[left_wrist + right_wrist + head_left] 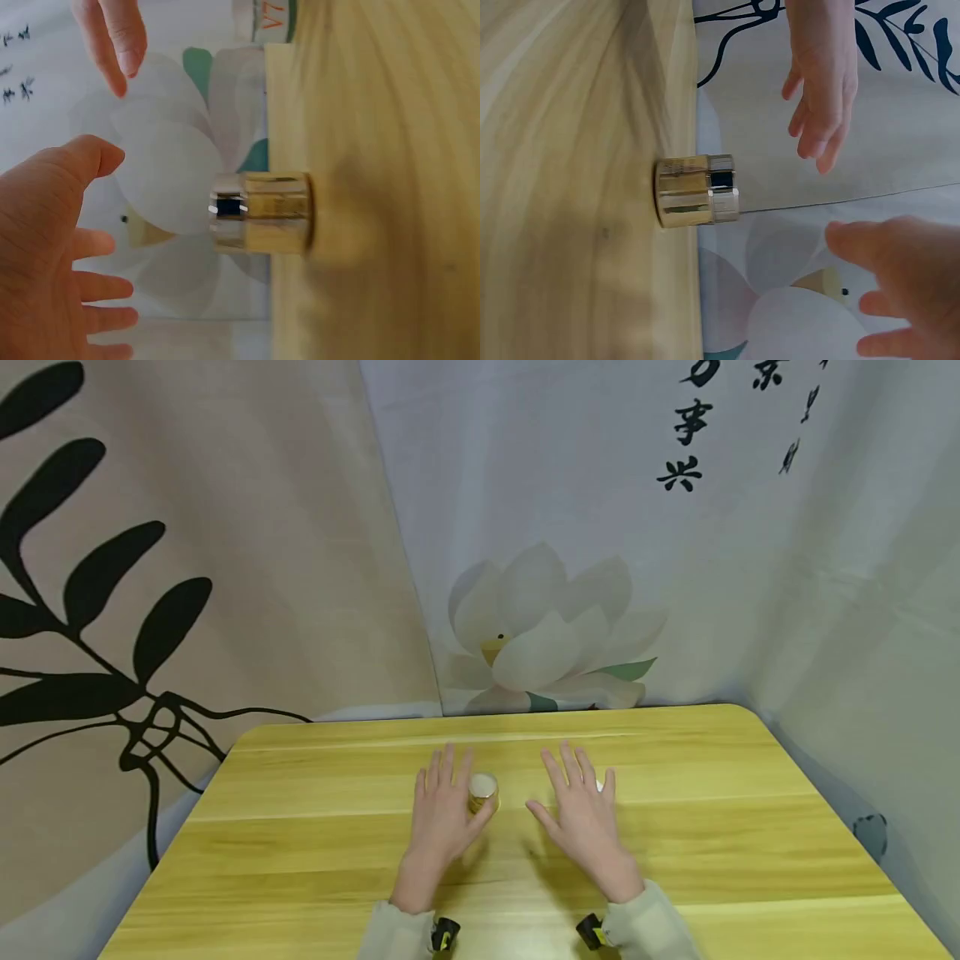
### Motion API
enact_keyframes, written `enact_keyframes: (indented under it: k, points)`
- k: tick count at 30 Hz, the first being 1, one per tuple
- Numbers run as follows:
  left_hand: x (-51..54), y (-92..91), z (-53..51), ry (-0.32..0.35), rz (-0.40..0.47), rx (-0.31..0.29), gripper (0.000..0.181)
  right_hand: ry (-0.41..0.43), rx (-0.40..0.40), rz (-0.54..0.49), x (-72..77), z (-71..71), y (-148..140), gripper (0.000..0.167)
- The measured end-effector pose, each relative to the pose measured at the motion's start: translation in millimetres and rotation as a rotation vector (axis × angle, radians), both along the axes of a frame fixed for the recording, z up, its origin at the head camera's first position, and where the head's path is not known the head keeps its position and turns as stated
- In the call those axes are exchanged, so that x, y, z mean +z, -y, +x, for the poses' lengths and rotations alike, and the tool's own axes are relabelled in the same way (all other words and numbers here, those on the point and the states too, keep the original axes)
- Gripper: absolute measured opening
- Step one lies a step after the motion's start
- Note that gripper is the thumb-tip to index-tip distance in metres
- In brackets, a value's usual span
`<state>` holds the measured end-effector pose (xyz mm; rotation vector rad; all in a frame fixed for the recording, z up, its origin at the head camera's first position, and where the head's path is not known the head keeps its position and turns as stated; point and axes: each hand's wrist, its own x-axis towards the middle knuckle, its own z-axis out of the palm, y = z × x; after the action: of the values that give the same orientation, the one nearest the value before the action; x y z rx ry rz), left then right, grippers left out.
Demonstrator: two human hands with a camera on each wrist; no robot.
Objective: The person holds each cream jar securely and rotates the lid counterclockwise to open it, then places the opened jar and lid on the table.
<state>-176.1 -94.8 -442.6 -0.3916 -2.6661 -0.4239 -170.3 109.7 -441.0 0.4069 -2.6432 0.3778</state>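
Observation:
A small gold jar with a shiny silvery lid stands upright on the wooden table. Just left of it, my left hand hovers above the tabletop, fingers spread and thumb near the jar; both wrist views show a gap between hand and jar. My right hand is also raised over the table, fingers apart, holding nothing. Behind its fingers a white item is mostly hidden. In the left wrist view, a white container with orange "V7" lettering is cut off by the top edge.
The light wooden table has rounded far corners. Beyond its far edge hangs a pale cloth backdrop, printed with dark leaves, a lotus flower and black characters. A dark device sits at each wrist.

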Motion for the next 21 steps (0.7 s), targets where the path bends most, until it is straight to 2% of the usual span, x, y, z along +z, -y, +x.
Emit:
enact_keyframes:
  k: [6, 11, 18, 21]
  points:
    - [-14.3, 9.6, -3.0, 0.028, 0.129, -0.051, 0.070, -0.080, 0.054, -0.113, -5.9, -4.6, 6, 0.061]
    - [-26.7, 13.5, -6.1, 0.054, 0.250, -0.093, 0.070, -0.104, 0.105, -0.224, -12.5, -9.4, 12, 0.057]
    - [-39.6, 12.9, -11.3, 0.221, 0.414, -0.096, 0.082, -0.056, 0.191, -0.462, -23.6, -15.3, 20, 0.053]
    - [-43.5, 10.5, -14.9, 0.243, 0.491, -0.103, 0.083, 0.005, 0.228, -0.589, -27.7, -17.5, 25, 0.050]
